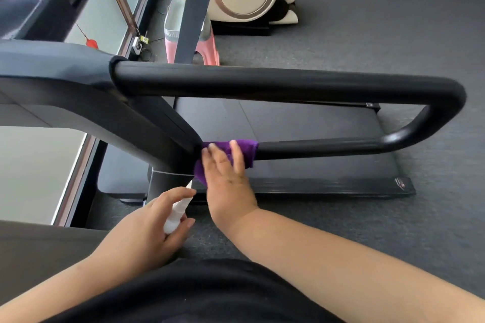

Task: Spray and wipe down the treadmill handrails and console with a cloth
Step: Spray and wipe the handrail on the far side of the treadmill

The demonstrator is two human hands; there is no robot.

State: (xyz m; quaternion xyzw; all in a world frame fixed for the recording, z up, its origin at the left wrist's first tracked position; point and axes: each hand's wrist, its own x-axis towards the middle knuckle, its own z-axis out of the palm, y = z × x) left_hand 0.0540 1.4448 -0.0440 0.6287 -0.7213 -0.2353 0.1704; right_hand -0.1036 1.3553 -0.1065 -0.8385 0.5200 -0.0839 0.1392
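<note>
Right hand (227, 176) presses a purple microfibre cloth (248, 151) with flat fingers against the lower black tubular handrail (328, 148), just beside its junction with the grey upright. Left hand (147, 225) grips a small white spray bottle (176, 214), nozzle towards that junction. Recommended: wrap the cloth around the tube and draw it outward along the full length to the bend.

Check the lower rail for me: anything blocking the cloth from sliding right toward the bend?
Nothing visible does. The right hand presses the purple cloth onto the lower rail next to the upright, and the rail runs bare from there to the bend. The left hand holds the spray bottle lower down, off that path.
</note>
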